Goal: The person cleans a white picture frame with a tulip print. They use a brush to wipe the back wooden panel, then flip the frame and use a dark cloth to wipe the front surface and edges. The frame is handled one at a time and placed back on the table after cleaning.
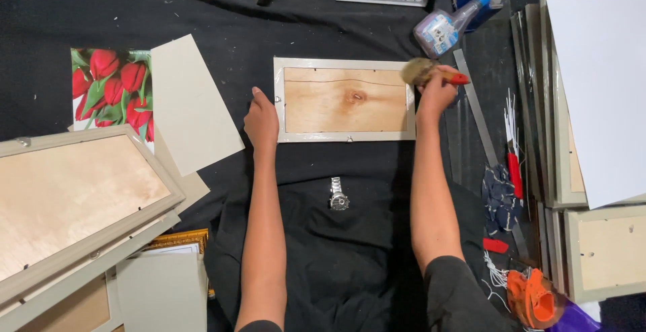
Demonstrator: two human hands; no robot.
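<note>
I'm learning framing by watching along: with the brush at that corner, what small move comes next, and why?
Probably sweep the brush leftward across the wooden backing: the right hand holds its bristles at the frame's top right corner, while the left hand steadies the left edge.

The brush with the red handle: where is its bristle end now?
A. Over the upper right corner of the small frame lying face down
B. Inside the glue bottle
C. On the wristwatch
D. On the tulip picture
A: the right hand holds the brush with its bristles at the upper right corner of the frame, whose wooden back faces up.
</note>
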